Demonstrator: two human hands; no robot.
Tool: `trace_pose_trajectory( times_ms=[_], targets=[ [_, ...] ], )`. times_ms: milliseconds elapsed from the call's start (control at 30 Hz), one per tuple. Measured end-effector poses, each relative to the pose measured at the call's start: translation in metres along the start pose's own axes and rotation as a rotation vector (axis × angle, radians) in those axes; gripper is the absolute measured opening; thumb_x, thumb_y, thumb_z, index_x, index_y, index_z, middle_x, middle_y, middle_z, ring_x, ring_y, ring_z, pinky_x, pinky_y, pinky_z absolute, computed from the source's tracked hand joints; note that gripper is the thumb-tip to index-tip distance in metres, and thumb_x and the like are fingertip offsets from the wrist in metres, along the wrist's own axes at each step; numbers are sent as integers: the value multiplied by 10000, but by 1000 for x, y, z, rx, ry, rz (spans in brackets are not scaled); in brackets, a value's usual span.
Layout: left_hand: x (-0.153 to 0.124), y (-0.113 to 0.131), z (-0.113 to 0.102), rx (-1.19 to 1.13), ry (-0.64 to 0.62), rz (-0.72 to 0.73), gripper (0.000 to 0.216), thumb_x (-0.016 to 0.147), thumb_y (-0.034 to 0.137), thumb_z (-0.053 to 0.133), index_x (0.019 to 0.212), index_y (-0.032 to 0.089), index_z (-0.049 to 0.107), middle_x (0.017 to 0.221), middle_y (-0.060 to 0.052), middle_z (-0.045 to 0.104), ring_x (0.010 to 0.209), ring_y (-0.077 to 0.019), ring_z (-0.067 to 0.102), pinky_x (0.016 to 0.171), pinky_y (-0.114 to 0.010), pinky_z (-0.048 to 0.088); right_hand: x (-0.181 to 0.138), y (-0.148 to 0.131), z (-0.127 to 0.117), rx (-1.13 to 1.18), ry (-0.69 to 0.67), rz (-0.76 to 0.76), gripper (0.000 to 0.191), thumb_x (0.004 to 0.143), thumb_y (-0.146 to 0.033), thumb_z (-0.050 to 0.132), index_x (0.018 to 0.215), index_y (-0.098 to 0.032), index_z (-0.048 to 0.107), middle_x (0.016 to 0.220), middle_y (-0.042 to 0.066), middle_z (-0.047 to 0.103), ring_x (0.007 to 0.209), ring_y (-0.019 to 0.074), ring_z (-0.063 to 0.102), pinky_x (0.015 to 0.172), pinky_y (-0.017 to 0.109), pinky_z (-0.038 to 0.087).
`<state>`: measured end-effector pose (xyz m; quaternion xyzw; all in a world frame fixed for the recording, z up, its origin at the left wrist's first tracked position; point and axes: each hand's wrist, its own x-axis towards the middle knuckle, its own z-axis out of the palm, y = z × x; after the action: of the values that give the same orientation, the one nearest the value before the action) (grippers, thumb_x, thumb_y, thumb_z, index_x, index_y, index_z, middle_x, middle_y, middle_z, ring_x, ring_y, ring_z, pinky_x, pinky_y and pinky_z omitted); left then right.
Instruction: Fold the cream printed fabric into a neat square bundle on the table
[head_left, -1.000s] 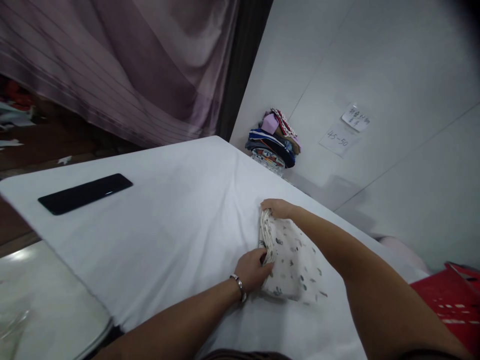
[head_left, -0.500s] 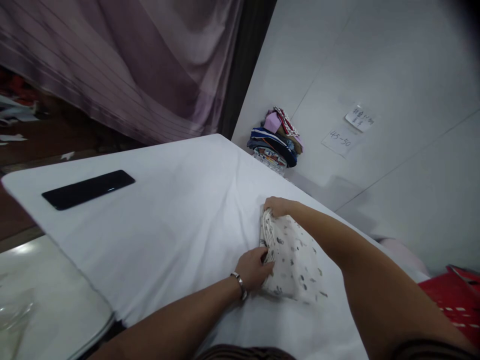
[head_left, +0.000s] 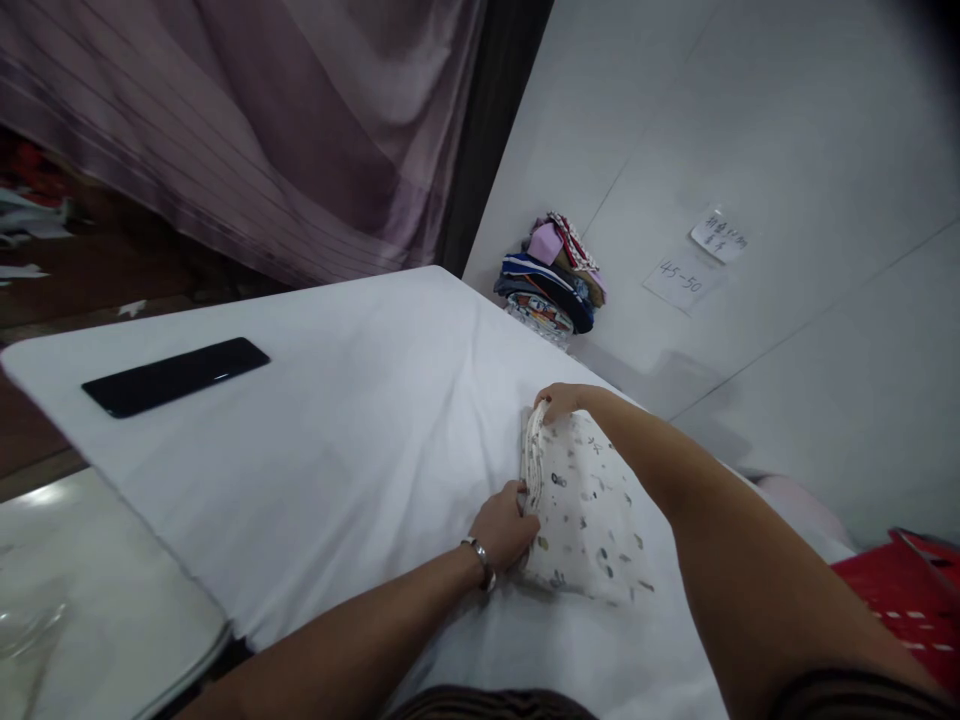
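The spotty cloth (head_left: 589, 510) lies on the bench (head_left: 337, 430) between the hands: left hand (head_left: 504, 527) pinches its near edge, right hand (head_left: 562, 400) pinches its far corner.

The fingertips of the left hand (head_left: 504, 528) vanish among the layered edge of the folded cloth (head_left: 585, 510) it grips. Those of the right hand (head_left: 562, 400) curl out of sight behind the cloth's far corner. At lower right the red basket (head_left: 900, 600) is cut by the frame edge. The upper wall note (head_left: 718, 235) is too small to read. At lower left a blurred, possibly glass object (head_left: 30, 640) runs off frame.
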<state>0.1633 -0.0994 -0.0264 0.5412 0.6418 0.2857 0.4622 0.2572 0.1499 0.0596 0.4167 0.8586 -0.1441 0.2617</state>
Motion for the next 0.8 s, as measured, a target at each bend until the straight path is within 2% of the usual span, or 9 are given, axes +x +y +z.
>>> trace_pose_trajectory(
  times_ms=[267,600,700,800],
  targets=[
    [0,-2,-1,20,-3,35,538,694,192,480,1225,214,403,865,-30,633,760,-163,578,600,-237,378,12,-3,15,38,122,29,571,548,-272,739,1107,-226,628,1097,69,618,904,236,602,754,292,475],
    [0,-2,0,-57,-66,43,621,683,169,467,1295,199,362,745,-8,623,712,-164,588,586,-240,391,5,15,37,438,228,9,472,635,-235,710,1096,-184,622,1050,77,636,989,197,582,769,229,459],
    [0,-2,0,-25,-66,39,611,699,188,465,1300,209,357,742,-9,627,713,-169,592,592,-245,393,8,14,45,416,287,25,467,645,-220,701,1102,-181,613,1044,66,640,965,184,595,774,225,460],
    [-1,-1,0,48,-46,49,607,712,214,462,1308,218,346,832,-32,642,762,-184,595,623,-258,401,6,9,49,378,340,63,501,656,-235,691,1142,-175,586,1057,72,633,925,192,606,786,252,463]
  ],
)
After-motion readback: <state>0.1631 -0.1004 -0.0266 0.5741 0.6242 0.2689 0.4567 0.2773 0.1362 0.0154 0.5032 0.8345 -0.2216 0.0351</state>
